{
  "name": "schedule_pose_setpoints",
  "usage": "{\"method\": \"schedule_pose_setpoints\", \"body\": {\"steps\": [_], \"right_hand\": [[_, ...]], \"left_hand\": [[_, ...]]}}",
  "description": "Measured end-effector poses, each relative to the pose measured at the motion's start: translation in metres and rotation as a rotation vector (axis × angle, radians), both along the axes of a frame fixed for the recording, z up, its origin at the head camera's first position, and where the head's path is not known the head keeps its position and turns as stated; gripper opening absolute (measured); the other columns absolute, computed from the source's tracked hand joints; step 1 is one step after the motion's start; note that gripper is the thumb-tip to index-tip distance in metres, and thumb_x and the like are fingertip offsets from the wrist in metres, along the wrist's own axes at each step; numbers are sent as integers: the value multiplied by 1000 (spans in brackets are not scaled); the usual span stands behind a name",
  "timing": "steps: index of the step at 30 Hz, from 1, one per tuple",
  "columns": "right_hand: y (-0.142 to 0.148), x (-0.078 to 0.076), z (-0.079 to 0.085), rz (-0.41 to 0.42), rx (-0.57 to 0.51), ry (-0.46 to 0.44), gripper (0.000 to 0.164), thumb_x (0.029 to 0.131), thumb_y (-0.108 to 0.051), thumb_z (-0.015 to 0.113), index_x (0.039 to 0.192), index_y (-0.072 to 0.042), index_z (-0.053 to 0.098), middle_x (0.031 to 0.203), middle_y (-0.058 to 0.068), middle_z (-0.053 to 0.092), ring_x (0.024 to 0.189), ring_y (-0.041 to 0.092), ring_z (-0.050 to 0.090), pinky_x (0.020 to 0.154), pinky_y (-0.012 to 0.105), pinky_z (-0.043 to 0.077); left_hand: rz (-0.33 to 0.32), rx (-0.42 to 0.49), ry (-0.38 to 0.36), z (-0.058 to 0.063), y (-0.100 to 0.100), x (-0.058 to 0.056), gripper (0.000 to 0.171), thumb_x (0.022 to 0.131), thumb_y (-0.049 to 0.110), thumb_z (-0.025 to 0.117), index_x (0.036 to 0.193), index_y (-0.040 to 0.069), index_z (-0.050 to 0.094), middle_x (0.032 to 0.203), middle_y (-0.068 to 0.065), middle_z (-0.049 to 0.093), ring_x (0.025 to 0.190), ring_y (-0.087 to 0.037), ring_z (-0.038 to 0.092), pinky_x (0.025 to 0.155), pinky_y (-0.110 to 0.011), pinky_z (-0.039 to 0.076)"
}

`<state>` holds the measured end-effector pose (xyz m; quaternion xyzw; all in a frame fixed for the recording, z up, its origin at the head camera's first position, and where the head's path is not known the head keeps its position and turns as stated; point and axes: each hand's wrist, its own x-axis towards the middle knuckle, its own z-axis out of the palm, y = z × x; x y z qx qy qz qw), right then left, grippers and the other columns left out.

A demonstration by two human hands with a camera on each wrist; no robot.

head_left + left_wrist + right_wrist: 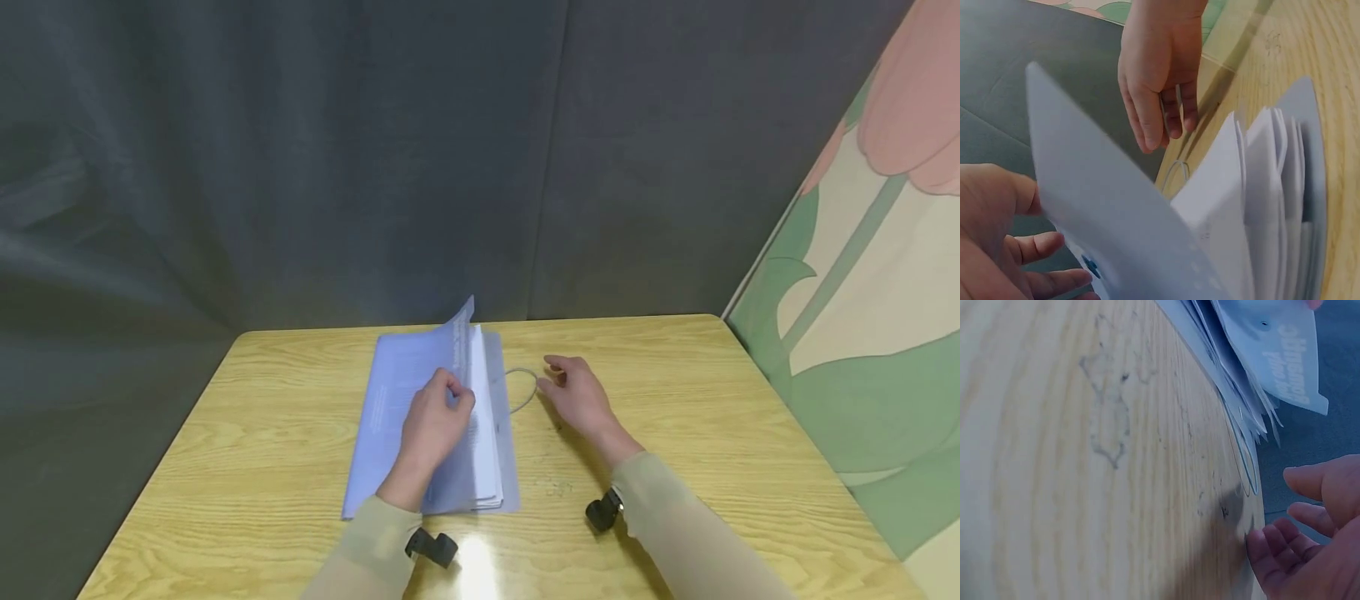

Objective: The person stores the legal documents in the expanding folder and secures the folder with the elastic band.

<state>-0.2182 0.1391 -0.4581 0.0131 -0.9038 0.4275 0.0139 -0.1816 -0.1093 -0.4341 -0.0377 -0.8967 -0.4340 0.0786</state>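
A translucent blue plastic document folder [405, 400] lies on the table with its front cover lifted along the right side. My left hand [438, 421] pinches that cover's edge between thumb and fingers, and in the left wrist view the raised cover [1104, 187] stands beside the fingers. Inside, a stack of white papers [486, 433] shows, its sheets slightly fanned. A thin elastic loop [536, 385] sticks out from the folder's right edge. Just right of the loop, my right hand [577, 396] hovers with fingers loosely bent and nothing held; the right wrist view shows the fingers apart from the loop.
The wood-grain table [637, 358] has dark scuff marks [1110, 406] right of the folder. A dark grey curtain [450, 167] hangs along the table's far edge. At the right is a panel with a floral pattern [862, 333]. Both wrists wear small black cameras.
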Motion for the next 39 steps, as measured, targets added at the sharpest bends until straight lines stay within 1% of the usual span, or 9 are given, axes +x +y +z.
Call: {"method": "schedule_pose_setpoints", "body": {"steps": [4, 7, 10, 13, 16, 19, 24, 32, 39], "right_hand": [[-2, -4, 0, 22, 30, 1, 51, 109, -16, 69, 155, 2, 58, 152, 28, 55, 135, 43, 58, 112, 58, 48], [-3, -7, 0, 34, 53, -1, 51, 109, -17, 69, 154, 2, 58, 155, 28, 53, 141, 46, 53, 117, 61, 43], [-3, -9, -1, 36, 96, 0, 50, 108, -19, 70, 153, 1, 60, 157, 28, 53, 146, 48, 47, 121, 63, 37], [-3, -11, -1, 35, 146, -3, 50, 107, -21, 71, 151, 1, 62, 158, 28, 52, 147, 50, 43, 122, 67, 33], [-5, -12, -2, 37, 192, 2, 50, 105, -23, 72, 148, 2, 65, 156, 29, 53, 147, 52, 41, 121, 70, 30], [-6, -14, -3, 34, 211, 6, 48, 104, -25, 73, 143, 4, 68, 154, 30, 53, 146, 52, 41, 120, 69, 30], [-8, -19, -7, 7, 233, 22, 41, 103, -24, 74, 134, 2, 73, 151, 28, 55, 144, 52, 42, 119, 68, 30], [-14, -27, -14, -12, 285, 48, 14, 103, -15, 72, 107, -3, 79, 149, 26, 57, 145, 51, 41, 118, 70, 30], [-18, -27, -14, 12, 254, 57, 16, 105, -8, 63, 99, -3, 77, 145, 27, 59, 145, 51, 41, 121, 68, 30]], "left_hand": [[-1, -40, -33, -2, 1, 0, 23, 102, 34, 70, 105, 12, 64, 94, -10, 68, 88, -31, 62, 74, -49, 50], [-21, -64, -15, -5, -2, -1, 28, 103, 38, 73, 108, 12, 67, 99, -8, 69, 91, -31, 63, 74, -50, 51], [-44, -107, 39, -11, -9, -4, 28, 102, 35, 75, 114, 10, 69, 120, -15, 73, 111, -39, 67, 91, -60, 52], [-60, -163, 73, -18, -17, -8, 34, 99, 32, 78, 124, 10, 72, 149, -24, 63, 141, -51, 53, 112, -78, 36], [-76, -222, 48, -23, -23, -10, 46, 97, 33, 82, 138, 14, 71, 164, -31, 46, 154, -58, 35, 115, -88, 18], [-98, -276, 7, -26, -27, -12, 54, 97, 35, 83, 146, 19, 69, 170, -31, 38, 158, -59, 26, 118, -86, 12], [-120, -326, -20, -29, -31, -15, 58, 97, 39, 84, 149, 19, 68, 171, -32, 34, 160, -58, 23, 119, -85, 10], [-136, -366, -56, -36, -32, -18, 61, 96, 45, 85, 150, 22, 68, 172, -33, 31, 160, -59, 20, 120, -85, 6], [-131, -387, -91, -42, -32, -19, 62, 96, 46, 86, 151, 22, 69, 173, -33, 30, 161, -58, 18, 122, -82, 3]]}}
